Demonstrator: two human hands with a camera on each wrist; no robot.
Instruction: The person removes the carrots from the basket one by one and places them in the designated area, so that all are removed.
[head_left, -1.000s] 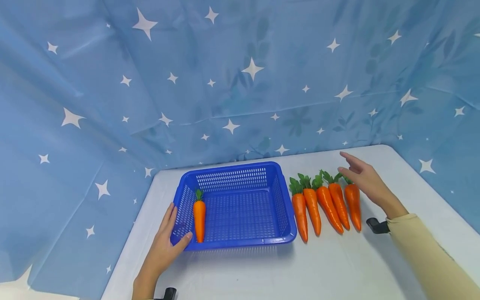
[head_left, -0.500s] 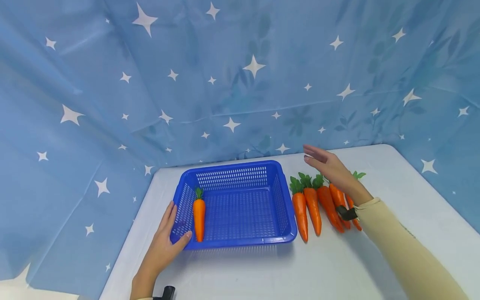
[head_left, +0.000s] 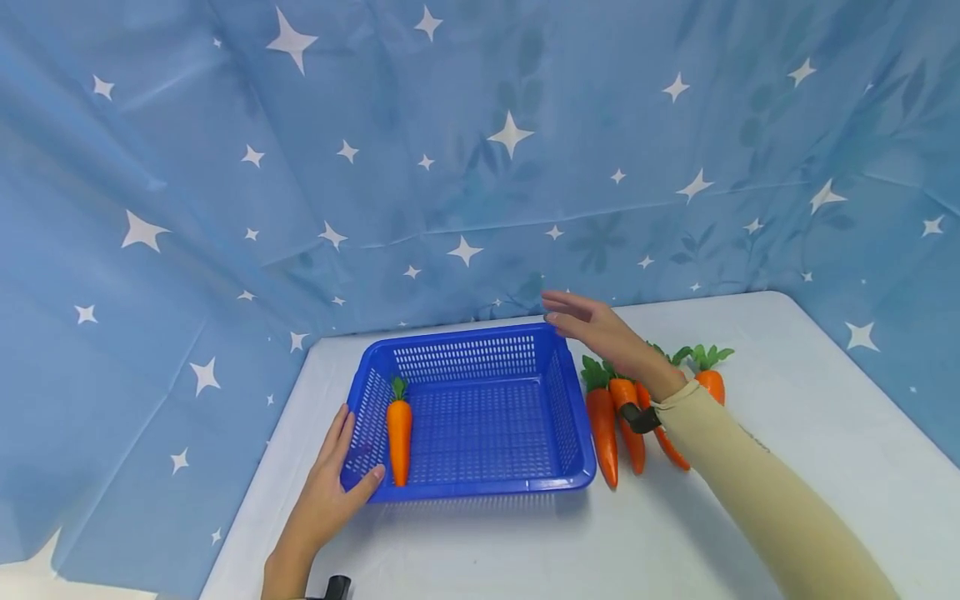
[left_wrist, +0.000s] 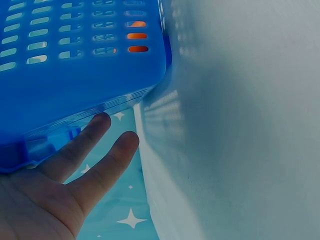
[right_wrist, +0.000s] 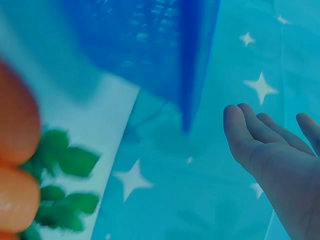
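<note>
In the head view a blue perforated plastic basket has one orange carrot with a green leafy top lying along its left side. My left hand rests at the basket's left front corner, thumb and fingers spread and loosely extended; the left wrist view shows two straight fingers beside the basket wall. Over the basket's far right corner hovers my right hand, fingers extended, holding nothing. Several carrots lie in a row right of the basket, partly hidden behind the right hand and sleeve.
The white tabletop carries basket and carrots. Behind it hangs a blue curtain with white stars. In the right wrist view the basket and green leaves appear close and blurred.
My right hand has moved left, from above the rightmost carrots to the basket's far right corner. The left hand, the basket and the carrots have stayed in place.
</note>
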